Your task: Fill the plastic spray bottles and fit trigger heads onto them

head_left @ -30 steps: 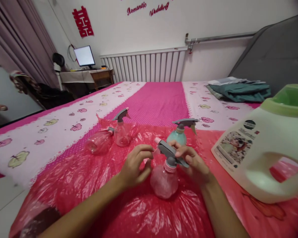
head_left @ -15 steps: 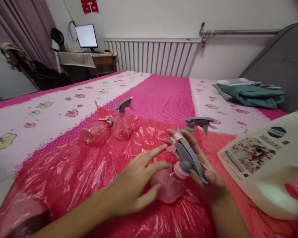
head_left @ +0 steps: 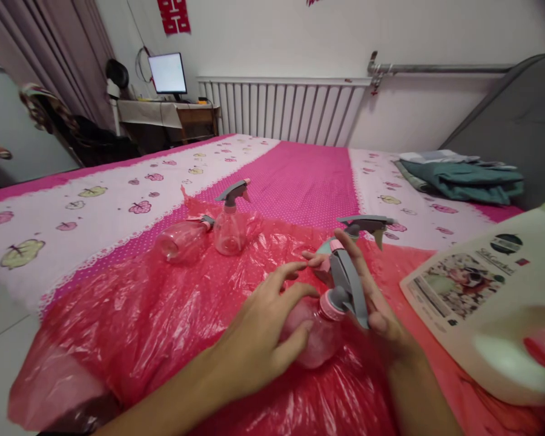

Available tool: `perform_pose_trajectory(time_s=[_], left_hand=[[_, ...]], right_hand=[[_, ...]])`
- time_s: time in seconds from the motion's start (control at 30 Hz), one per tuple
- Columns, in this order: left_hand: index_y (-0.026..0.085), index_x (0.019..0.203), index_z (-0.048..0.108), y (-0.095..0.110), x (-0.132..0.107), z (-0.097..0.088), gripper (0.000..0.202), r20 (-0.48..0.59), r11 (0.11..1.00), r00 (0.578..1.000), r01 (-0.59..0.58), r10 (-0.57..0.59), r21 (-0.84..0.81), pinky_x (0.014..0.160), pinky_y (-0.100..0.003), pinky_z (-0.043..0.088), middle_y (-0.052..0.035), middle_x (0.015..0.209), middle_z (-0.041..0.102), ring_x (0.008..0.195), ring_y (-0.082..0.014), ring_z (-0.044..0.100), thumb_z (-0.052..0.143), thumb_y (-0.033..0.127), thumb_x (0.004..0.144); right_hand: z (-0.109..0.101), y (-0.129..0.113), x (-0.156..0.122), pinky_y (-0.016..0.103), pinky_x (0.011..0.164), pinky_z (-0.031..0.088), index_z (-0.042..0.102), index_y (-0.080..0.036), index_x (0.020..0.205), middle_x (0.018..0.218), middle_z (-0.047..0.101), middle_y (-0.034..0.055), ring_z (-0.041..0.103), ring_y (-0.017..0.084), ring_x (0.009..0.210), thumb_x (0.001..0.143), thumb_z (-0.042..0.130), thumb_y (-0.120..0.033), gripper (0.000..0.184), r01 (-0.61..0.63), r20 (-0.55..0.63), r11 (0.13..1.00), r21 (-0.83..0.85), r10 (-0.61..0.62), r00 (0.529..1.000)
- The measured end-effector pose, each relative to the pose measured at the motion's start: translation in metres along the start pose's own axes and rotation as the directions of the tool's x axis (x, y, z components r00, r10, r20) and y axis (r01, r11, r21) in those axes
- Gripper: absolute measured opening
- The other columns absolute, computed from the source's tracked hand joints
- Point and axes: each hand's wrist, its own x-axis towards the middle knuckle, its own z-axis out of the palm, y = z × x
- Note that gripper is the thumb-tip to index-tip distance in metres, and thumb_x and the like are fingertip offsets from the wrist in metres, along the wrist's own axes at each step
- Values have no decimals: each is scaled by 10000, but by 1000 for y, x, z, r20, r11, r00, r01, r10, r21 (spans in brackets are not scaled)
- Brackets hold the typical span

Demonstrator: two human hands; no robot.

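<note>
A clear pink spray bottle (head_left: 315, 339) with a grey trigger head tilts on the red plastic sheet (head_left: 195, 303). My left hand (head_left: 267, 321) grips its round body from the left, thumb and fingers bent around it. From the right, my right hand (head_left: 376, 303) holds the grey head, its fingers near the pink trigger and nozzle. Just behind is another spray bottle (head_left: 366, 224) with a grey head and greenish body, partly hidden by my right hand. Farther left, one clear spray bottle (head_left: 231, 230) stands upright and another (head_left: 181, 239) lies on its side.
A large white jug (head_left: 485, 309) with a printed label and pink cap is close on the right. Folded green cloth (head_left: 463, 175) lies on the patterned bedspread (head_left: 309, 175). Beyond are a radiator (head_left: 281, 109) and a desk with a monitor (head_left: 168, 74).
My right fingers have closed in around the spray head, and its head has turned slightly more upright. My left fingers have curled more around the bottle. The view has shifted slightly.
</note>
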Motion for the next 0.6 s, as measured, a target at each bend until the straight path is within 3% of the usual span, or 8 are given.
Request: perform_pose_trajectory(time_s=[0.1, 0.2, 0.33, 0.47, 0.6], left_hand=[[264, 1258, 609, -4, -2, 2, 322, 11, 1000, 1000, 15, -15, -5, 999, -523, 627, -124, 1371, 649, 1227, -310, 683, 617, 180, 947], [262, 1280, 587, -6, -3, 4, 341, 24, 999, 1000, -4, 5, -42, 943, -496, 633, -95, 1218, 730, 1099, -297, 724, 649, 214, 948], [265, 1311, 585, -9, -3, 6, 395, 20, 998, 999, -28, 29, -50, 910, -477, 629, -100, 1224, 745, 1086, -312, 734, 708, 273, 935], [254, 1388, 528, -9, -3, 11, 503, 27, 998, 999, -18, 20, -53, 956, -502, 612, -118, 1280, 722, 1135, -323, 717, 732, 308, 931], [261, 1366, 529, -9, -4, 17, 448, 30, 999, 999, -16, 17, -51, 966, -484, 607, -114, 1284, 710, 1122, -303, 715, 695, 299, 951]], right_hand=[[-3, 3, 3, 514, 1218, 372, 372, -466, 1589, 1302, 582, 54, 476, 311, 1419, 771, 842, -703, 973, 66, -26, 997, -35, -67, 997], [-5, 4, 3, 495, 1180, 414, 490, -447, 1481, 1156, 610, 34, 569, 292, 1277, 740, 879, -681, 869, 93, -110, 995, -34, -97, 989], [-7, 0, 2, 392, 942, 548, 610, -439, 1295, 1055, 631, 9, 625, 226, 1017, 842, 807, -658, 541, 120, -236, 993, -11, -119, 964], [-10, -7, -1, 259, 831, 528, 688, -399, 1158, 1009, 610, -11, 582, 149, 893, 889, 827, -513, 324, 125, -308, 992, -28, -127, 943], [-15, -13, -2, 245, 761, 518, 719, -329, 970, 953, 556, 2, 531, 143, 811, 896, 808, -525, 228, 216, -324, 976, -12, -208, 923]])
